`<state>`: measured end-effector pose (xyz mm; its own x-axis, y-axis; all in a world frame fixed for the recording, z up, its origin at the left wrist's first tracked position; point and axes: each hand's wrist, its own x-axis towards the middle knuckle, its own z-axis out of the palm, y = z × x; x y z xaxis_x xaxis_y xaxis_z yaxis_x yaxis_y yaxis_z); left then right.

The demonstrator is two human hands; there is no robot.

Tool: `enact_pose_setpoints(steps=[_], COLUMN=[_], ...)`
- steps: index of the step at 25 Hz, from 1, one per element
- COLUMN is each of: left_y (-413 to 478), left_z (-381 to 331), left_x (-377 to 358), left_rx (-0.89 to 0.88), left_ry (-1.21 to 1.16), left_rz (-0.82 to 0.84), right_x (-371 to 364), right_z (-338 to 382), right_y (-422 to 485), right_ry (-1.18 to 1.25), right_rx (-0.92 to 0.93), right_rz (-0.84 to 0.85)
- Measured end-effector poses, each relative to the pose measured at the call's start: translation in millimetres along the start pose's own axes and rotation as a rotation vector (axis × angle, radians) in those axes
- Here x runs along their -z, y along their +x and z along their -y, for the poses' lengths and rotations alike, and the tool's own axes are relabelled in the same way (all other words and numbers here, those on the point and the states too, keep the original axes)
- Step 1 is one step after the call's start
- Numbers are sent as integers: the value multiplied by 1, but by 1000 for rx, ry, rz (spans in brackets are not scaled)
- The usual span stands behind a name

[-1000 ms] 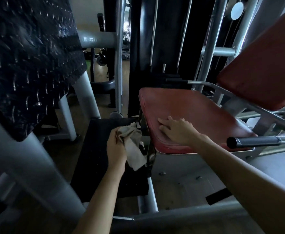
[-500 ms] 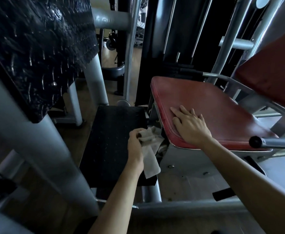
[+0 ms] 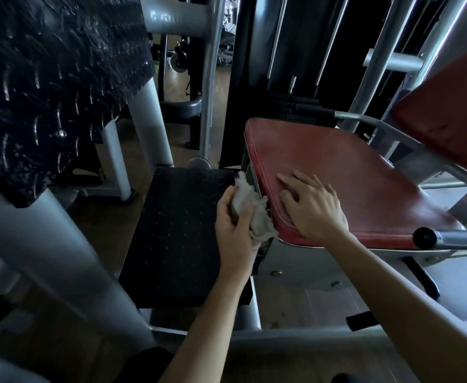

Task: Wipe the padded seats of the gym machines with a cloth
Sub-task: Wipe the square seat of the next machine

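At pad's left edge, cloth is gripped bunched in L hand, touching side of red seat pad. R hand is laid flat on near-left corner, holding nothing. Unwiped top lies right of cloth; edge runs near-far. L hand is nearer.

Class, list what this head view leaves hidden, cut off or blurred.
Head view throughout.
1. Seat side edge: hidden by cloth and left hand.
2. Seat patch under right hand: covered by it.
3. Backrest: cut by the right edge.
4. Black plate, upper left: blurred, dark.
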<state>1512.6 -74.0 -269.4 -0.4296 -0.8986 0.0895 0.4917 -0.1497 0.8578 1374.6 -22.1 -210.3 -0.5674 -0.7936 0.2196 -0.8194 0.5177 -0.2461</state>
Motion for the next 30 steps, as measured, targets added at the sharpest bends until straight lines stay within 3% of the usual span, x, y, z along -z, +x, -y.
enact_pose_setpoints(steps=[6, 13, 19, 22, 27, 30], left_y=[-19, 28, -20, 7, -41, -8], left_z=[18, 22, 31, 28, 29, 30], left_x=[-10, -16, -8, -8, -1, -5], left_rx=[141, 26, -43, -26, -18, -9], left_ry=[51, 176, 187, 187, 108, 154], left_rz=[192, 214, 218, 205, 272, 260], right_x=[1, 1, 0, -1, 0, 2], right_z=[3, 3, 4, 5, 6, 9], right_y=[-2, 1, -1, 1, 0, -2], right_ry=[22, 17, 54, 50, 38, 31], right_rx=[-6, -7, -35, -39, -36, -31], right_rz=[3, 34, 1, -8, -5, -19])
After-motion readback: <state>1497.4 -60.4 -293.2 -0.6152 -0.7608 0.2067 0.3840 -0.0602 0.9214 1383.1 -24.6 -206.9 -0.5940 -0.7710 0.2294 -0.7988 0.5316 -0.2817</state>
